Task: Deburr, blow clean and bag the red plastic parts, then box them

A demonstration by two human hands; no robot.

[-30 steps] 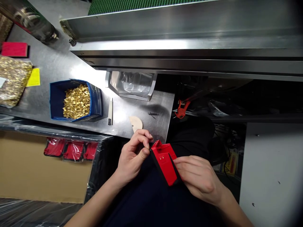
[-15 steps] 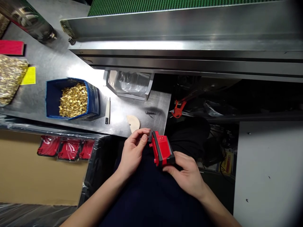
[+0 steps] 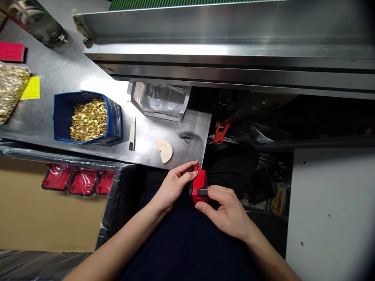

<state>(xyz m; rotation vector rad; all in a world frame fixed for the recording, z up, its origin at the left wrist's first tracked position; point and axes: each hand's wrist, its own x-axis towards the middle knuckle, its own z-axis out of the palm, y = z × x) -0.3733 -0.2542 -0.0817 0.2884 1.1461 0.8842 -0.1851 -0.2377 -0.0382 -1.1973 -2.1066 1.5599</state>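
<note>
A small red-and-black plastic housing (image 3: 200,183) is held up in front of my lap, between both hands. My right hand (image 3: 227,208) grips its lower right end, thumb on the near side and fingers behind. At its upper left, my left hand (image 3: 175,187) pinches the housing, thumb on the red face and index finger reaching along the far edge. The other left fingers are partly hidden. Just beyond, on the metal table (image 3: 146,154), lie a beige half-disc (image 3: 165,151), a small dark metal piece (image 3: 185,137) and a slim white-handled tool (image 3: 133,134).
A blue bin (image 3: 115,117) holds many small brass-coloured parts. Behind it, a grey bin (image 3: 164,116) contains clear plastic bags. Left of my lap, a lined carton (image 3: 49,218) holds bagged red parts (image 3: 83,181). A metal conveyor frame (image 3: 205,50) crosses the back; orange-handled pliers (image 3: 220,133) hang beside the table.
My left hand has moved right and closed onto the housing. The housing has turned, and its red face now points more toward me. My view has shifted slightly.
</note>
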